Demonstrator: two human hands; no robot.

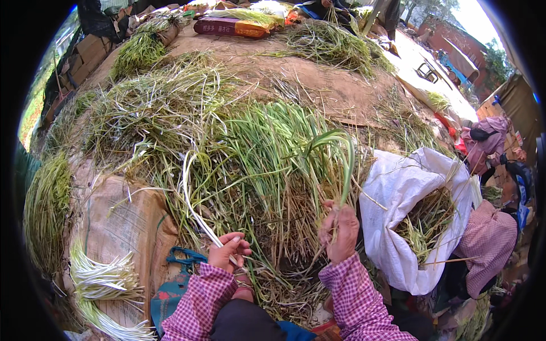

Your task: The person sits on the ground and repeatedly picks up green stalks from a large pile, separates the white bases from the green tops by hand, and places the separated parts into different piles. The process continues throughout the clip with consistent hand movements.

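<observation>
My left hand [229, 251] is closed around a few long, pale peeled stalks [195, 214], which reach up and bend over at their tips. Between the fingers of my right hand [341, 230] is a green leafy plant [349, 170], its leaves drooping to the left at the top. Before me lies a heap of green-leaved plants [273, 140] with brown lower stems pointing toward me. At lower left, bundles of white-stemmed stalks [104, 275] rest on a printed woven sack [128, 221].
A white woven sack [386, 230] holding plant scraps stands at the right, close to a person in a checked sleeve [486, 247]. Loose trimmings [158, 106] spread beyond the heap. More plant bundles [138, 55] and a printed bag [232, 27] lie at the far side.
</observation>
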